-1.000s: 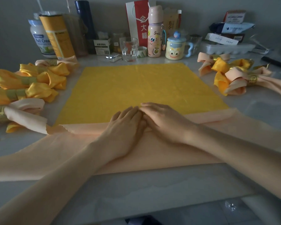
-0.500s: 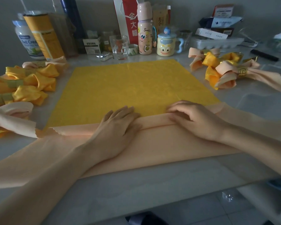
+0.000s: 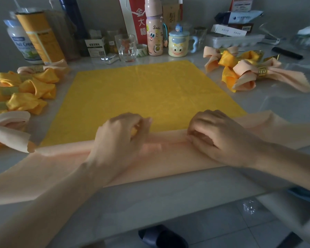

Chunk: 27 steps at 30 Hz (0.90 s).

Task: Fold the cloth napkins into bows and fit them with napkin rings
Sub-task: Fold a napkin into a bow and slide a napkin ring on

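A yellow napkin (image 3: 147, 93) lies flat on a peach napkin (image 3: 168, 158), whose near edge is folded over the yellow one's front edge. My left hand (image 3: 118, 138) grips that folded edge with curled fingers, and some yellow cloth shows inside its grip. My right hand (image 3: 218, 136) pinches the same fold further right, knuckles up. Finished yellow and peach bows (image 3: 27, 93) with rings lie at the left. More finished bows (image 3: 243, 72) lie at the right, one with a gold napkin ring (image 3: 262, 71).
Along the back wall stand a clear glass (image 3: 126, 48), a pink bottle (image 3: 154, 33), a smiling mug (image 3: 178, 45), a yellow canister (image 3: 40, 36), a white jar (image 3: 20, 42) and boxes (image 3: 238, 29). The table's front edge (image 3: 168, 210) runs just below the napkins.
My hands have moved apart along the fold, the right one sliding right. Both went from lying flat on the cloth to curling round the folded edge.
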{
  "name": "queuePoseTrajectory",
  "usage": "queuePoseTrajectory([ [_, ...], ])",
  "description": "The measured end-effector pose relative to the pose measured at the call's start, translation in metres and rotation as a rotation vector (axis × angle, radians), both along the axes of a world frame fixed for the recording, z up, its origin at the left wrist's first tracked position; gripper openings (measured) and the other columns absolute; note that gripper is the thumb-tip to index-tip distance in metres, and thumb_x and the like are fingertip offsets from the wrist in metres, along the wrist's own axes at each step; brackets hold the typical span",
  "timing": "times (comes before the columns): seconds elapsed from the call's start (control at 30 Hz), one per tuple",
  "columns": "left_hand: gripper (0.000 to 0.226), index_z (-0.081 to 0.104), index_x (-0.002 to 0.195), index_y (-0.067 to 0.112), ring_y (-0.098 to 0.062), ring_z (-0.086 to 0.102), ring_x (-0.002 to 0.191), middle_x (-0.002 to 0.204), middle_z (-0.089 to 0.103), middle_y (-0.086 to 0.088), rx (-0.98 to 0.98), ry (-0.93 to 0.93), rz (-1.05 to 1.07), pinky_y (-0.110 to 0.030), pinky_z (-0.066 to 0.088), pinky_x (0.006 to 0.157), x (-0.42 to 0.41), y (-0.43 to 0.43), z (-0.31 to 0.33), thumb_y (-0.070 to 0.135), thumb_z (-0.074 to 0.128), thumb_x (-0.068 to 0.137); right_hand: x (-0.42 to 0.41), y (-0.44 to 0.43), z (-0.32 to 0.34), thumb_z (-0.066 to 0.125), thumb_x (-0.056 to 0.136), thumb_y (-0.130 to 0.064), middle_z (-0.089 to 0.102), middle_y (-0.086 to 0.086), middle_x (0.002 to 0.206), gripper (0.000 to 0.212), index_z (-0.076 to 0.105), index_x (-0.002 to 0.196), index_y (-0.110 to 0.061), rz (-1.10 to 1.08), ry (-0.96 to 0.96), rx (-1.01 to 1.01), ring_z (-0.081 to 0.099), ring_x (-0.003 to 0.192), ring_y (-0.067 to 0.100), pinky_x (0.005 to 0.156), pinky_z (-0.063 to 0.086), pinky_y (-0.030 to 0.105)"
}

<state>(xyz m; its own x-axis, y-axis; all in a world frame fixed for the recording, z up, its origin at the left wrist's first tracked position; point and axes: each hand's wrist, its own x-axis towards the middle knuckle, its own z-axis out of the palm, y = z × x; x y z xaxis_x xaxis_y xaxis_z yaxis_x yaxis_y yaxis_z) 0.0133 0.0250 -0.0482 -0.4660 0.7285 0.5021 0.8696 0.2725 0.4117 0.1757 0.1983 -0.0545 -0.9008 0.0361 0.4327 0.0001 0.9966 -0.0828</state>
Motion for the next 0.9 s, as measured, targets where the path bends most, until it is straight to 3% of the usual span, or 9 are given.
queuePoseTrajectory([
  [0.1, 0.03, 0.068, 0.097, 0.019, -0.019, 0.064, 0.091, 0.098, 0.069, 0.005, 0.054, -0.077, 0.051, -0.04, 0.052, 0.076, -0.01, 0.011, 0.002, 0.035, 0.045, 0.089, -0.01, -0.001, 0.003, 0.039, 0.092, -0.033, 0.036, -0.01, 0.064, 0.032, 0.042, 0.063, -0.02, -0.027, 0.047, -0.028, 0.032, 0.062, 0.009, 0.063, 0.029, 0.027],
  [0.17, 0.04, 0.063, 0.118, 0.019, -0.022, 0.056, 0.114, 0.122, 0.062, -0.001, -0.126, -0.077, 0.014, -0.04, 0.046, 0.095, -0.013, 0.015, -0.002, 0.039, 0.042, 0.09, -0.019, -0.006, 0.009, 0.04, 0.092, -0.036, 0.029, -0.01, 0.055, 0.04, 0.03, 0.056, -0.022, -0.067, 0.039, 0.004, 0.03, 0.057, 0.012, 0.058, 0.026, 0.027],
  [0.23, 0.059, 0.051, 0.133, 0.019, -0.02, 0.042, 0.131, 0.14, 0.049, -0.003, -0.329, -0.02, -0.032, -0.034, 0.033, 0.108, -0.01, 0.014, -0.009, 0.046, 0.029, 0.086, -0.033, -0.012, 0.016, 0.041, 0.095, -0.038, 0.041, -0.004, 0.054, 0.048, 0.026, 0.053, -0.02, -0.142, -0.094, 0.066, 0.043, 0.056, 0.024, 0.055, 0.022, 0.026],
  [0.3, 0.066, 0.039, 0.142, 0.02, -0.017, 0.03, 0.139, 0.149, 0.037, -0.002, -0.442, 0.059, -0.031, -0.03, 0.022, 0.112, -0.008, 0.013, -0.016, 0.047, 0.018, 0.086, -0.051, -0.016, 0.019, 0.039, 0.098, -0.035, 0.06, 0.012, 0.08, 0.042, 0.036, 0.062, -0.014, -0.224, -0.268, 0.095, 0.058, 0.08, 0.033, 0.059, 0.028, 0.029],
  [0.4, 0.053, 0.025, 0.147, 0.022, -0.015, 0.013, 0.144, 0.156, 0.019, 0.0, -0.519, 0.065, 0.026, -0.033, 0.012, 0.115, -0.004, 0.011, -0.018, 0.043, 0.017, 0.099, -0.071, -0.028, 0.02, 0.039, 0.097, -0.028, 0.057, 0.015, 0.111, 0.024, 0.053, 0.098, -0.007, -0.208, -0.258, 0.107, 0.052, 0.106, 0.032, 0.076, 0.039, 0.036],
  [0.47, 0.052, 0.017, 0.149, 0.023, -0.012, 0.005, 0.145, 0.158, 0.009, 0.002, -0.563, 0.058, 0.056, -0.034, 0.006, 0.116, -0.002, 0.01, -0.02, 0.041, 0.015, 0.1, -0.08, -0.037, 0.008, 0.038, 0.097, -0.022, 0.052, 0.012, 0.125, 0.031, 0.049, 0.123, -0.008, -0.131, -0.243, 0.068, 0.047, 0.116, 0.029, 0.093, 0.037, 0.037],
  [0.53, 0.053, 0.01, 0.15, 0.023, -0.01, 0.001, 0.145, 0.159, 0.004, 0.005, -0.572, 0.046, 0.082, -0.034, 0.003, 0.117, 0.0, 0.009, -0.02, 0.041, 0.013, 0.1, -0.081, -0.041, -0.002, 0.036, 0.097, -0.017, 0.044, 0.009, 0.14, 0.04, 0.039, 0.137, -0.01, -0.095, -0.255, -0.113, 0.038, 0.129, 0.025, 0.105, 0.029, 0.034],
  [0.6, 0.054, 0.005, 0.151, 0.025, -0.009, -0.001, 0.145, 0.159, 0.001, 0.006, -0.578, 0.027, 0.102, -0.034, 0.002, 0.117, 0.001, 0.01, -0.02, 0.04, 0.017, 0.1, -0.078, -0.04, -0.005, 0.034, 0.099, -0.022, 0.036, 0.007, 0.148, 0.044, 0.032, 0.142, -0.012, -0.134, -0.253, -0.21, 0.029, 0.137, 0.02, 0.11, 0.02, 0.031],
  [0.9, 0.056, 0.004, 0.15, 0.029, -0.01, -0.003, 0.145, 0.159, -0.001, 0.006, -0.636, 0.0, 0.153, -0.033, 0.0, 0.116, 0.005, 0.01, -0.016, 0.045, 0.018, 0.098, -0.06, -0.02, -0.002, 0.025, 0.098, -0.048, 0.019, 0.006, 0.156, 0.057, 0.026, 0.145, -0.016, -0.244, -0.355, -0.18, 0.012, 0.144, 0.017, 0.117, 0.009, 0.034],
])
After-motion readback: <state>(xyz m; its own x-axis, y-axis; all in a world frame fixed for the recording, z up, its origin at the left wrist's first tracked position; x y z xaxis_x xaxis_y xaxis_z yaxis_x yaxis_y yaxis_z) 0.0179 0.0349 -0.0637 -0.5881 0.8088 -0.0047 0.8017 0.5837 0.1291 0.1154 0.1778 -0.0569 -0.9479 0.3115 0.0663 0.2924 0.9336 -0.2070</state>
